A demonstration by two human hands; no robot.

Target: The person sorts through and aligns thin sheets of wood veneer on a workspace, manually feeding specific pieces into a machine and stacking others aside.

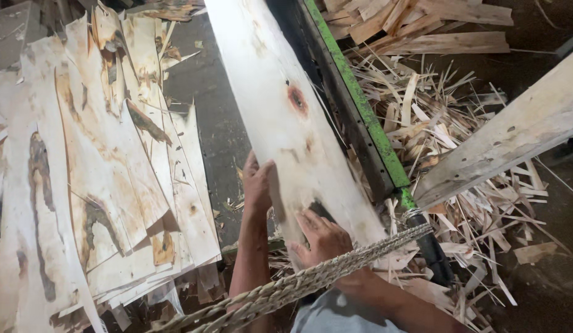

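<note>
A long pale sheet of wood veneer (280, 105) with a reddish knot runs from the top centre down toward me. My left hand (257, 185) grips its left edge, fingers curled round it. My right hand (320, 237) lies on the sheet's lower end, pressing on its face. The sheet rests against a dark machine bar with a green strip (366, 123) along its right side.
A stack of stained veneer sheets (101, 172) lies at the left on the dark floor. Splintered wood scraps (459, 148) are heaped at the right. A pale plank (515, 135) slants across the right. A braided rope (311, 280) crosses in front of my arms.
</note>
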